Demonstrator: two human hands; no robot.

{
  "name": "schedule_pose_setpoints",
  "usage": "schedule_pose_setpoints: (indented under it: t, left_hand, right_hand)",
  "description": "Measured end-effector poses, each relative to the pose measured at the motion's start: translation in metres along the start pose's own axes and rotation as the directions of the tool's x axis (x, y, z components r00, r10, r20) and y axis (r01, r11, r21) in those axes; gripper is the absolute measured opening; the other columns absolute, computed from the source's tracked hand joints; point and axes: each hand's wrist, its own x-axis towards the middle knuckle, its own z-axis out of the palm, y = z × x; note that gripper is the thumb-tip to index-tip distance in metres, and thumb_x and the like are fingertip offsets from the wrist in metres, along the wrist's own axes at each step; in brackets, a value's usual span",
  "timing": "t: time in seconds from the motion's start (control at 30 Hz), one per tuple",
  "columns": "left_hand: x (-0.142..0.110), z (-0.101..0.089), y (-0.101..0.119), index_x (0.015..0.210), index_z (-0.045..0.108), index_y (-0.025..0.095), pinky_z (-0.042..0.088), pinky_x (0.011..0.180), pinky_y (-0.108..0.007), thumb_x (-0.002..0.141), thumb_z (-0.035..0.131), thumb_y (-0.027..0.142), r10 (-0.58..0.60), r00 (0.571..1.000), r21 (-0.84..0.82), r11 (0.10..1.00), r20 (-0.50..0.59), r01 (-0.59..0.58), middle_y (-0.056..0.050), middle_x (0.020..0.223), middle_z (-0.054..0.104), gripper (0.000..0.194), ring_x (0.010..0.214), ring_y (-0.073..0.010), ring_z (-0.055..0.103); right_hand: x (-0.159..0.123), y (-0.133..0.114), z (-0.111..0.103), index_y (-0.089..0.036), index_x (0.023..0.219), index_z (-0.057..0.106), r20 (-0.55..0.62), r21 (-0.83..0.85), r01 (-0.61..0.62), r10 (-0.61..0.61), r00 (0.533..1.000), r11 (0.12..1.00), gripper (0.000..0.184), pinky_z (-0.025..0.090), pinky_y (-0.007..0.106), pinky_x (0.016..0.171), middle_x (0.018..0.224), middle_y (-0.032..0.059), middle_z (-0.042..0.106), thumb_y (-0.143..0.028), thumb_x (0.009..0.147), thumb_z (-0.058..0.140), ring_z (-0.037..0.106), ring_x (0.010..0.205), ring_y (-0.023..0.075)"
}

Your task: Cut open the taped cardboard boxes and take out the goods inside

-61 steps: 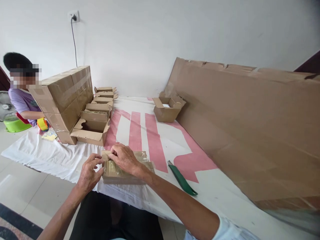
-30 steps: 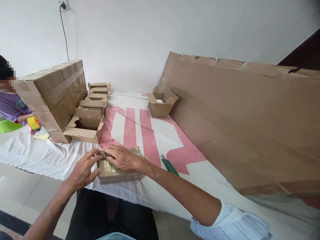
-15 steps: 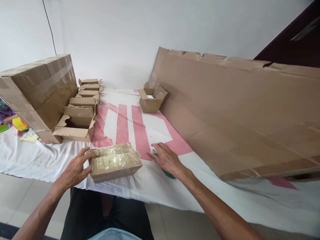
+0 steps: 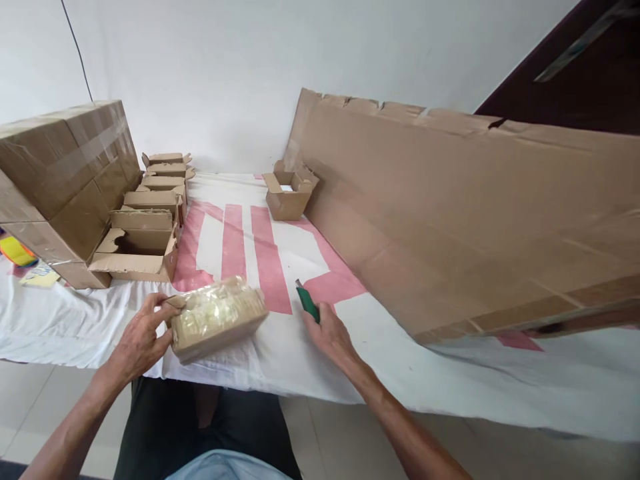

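My left hand (image 4: 145,333) grips the left end of a small cardboard box (image 4: 220,327) near the table's front edge, thumb on the near side and fingers over the top corner. Shiny clear tape covers the top of this box, and it sits at a slant. To its right, my right hand (image 4: 330,333) is closed round a green utility knife (image 4: 307,303). The knife's tip points up and away from me, a short distance from the box and not touching it.
At left stands a wall of taped cartons (image 4: 75,180), with a row of open small boxes (image 4: 135,253) beside it. Another open box (image 4: 289,193) sits at the back. A large cardboard sheet (image 4: 450,220) leans on the right. A yellow tape roll (image 4: 17,252) lies far left.
My right hand has picked up the green utility knife from the cloth and now holds it tip forward. The box under my left hand has turned and tilted slightly. The view has shifted right.
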Motion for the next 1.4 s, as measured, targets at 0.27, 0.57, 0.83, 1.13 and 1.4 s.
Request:
schedule_pose_setpoints:
  t: [0.27, 0.57, 0.83, 1.13, 1.4]
  left_hand:
    - [-0.04, 0.031, 0.069, 0.131, 0.071, 0.029, 0.06, 0.069, -0.035, 0.104, 0.055, 0.032, -0.136, 0.991, 0.071, 0.988, -0.012, 0.137, -0.008, 0.103, 0.07, 0.031, 0.074, -0.0224, 0.07]
    - [0.013, -0.01, -0.012, 0.124, 0.074, 0.024, 0.065, 0.088, -0.041, 0.1, 0.057, 0.036, -0.222, 0.948, -0.142, 0.971, -0.228, 0.193, -0.012, 0.132, 0.074, 0.032, 0.121, -0.0302, 0.071]
    - [0.011, 0.02, -0.008, 0.113, 0.076, 0.021, 0.06, 0.081, -0.035, 0.093, 0.065, 0.041, -0.275, 0.939, -0.298, 0.932, -0.209, 0.206, -0.01, 0.116, 0.075, 0.03, 0.094, -0.0228, 0.073]
    - [-0.022, 0.013, -0.008, 0.092, 0.081, 0.018, 0.051, 0.071, -0.029, 0.084, 0.069, 0.046, -0.465, 0.885, -0.575, 0.719, 0.019, 0.39, -0.004, 0.08, 0.074, 0.032, 0.077, -0.0196, 0.066]
    - [0.002, 0.012, -0.013, 0.091, 0.081, 0.017, 0.041, 0.061, -0.026, 0.079, 0.076, 0.043, -0.407, 0.908, -0.531, 0.749, 0.105, 0.397, 0.005, 0.062, 0.052, 0.029, 0.061, -0.0129, 0.049]
  right_hand:
    - [-0.05, -0.102, 0.06, -0.025, 0.113, 0.056, 0.235, 0.7, -0.065, -0.143, 0.962, 0.711, 0.042, 0.065, 0.041, 0.072, 0.122, 0.0146, 0.077, -0.064, 0.095, 0.056, 0.079, 0.098, 0.0287]
    - [-0.063, -0.106, 0.046, -0.026, 0.121, 0.055, -0.042, 0.542, 0.176, -0.182, 0.982, 0.822, 0.034, 0.061, 0.048, 0.091, 0.127, 0.0137, 0.075, -0.055, 0.104, 0.049, 0.074, 0.11, 0.0291]
    - [-0.089, -0.1, 0.071, -0.024, 0.124, 0.057, -0.152, 0.484, 0.149, -0.085, 0.985, 0.862, 0.042, 0.057, 0.046, 0.086, 0.115, 0.0138, 0.076, -0.06, 0.103, 0.049, 0.07, 0.105, 0.0316]
    - [-0.02, -0.099, 0.058, -0.023, 0.116, 0.064, -0.112, 0.509, 0.235, -0.207, 0.972, 0.828, 0.043, 0.054, 0.038, 0.078, 0.097, 0.0059, 0.074, -0.061, 0.095, 0.058, 0.066, 0.088, 0.0258]
    - [-0.014, -0.095, 0.058, -0.023, 0.123, 0.061, -0.055, 0.528, 0.256, -0.269, 0.962, 0.809, 0.046, 0.055, 0.041, 0.087, 0.11, 0.0092, 0.075, -0.061, 0.097, 0.057, 0.068, 0.098, 0.0278]
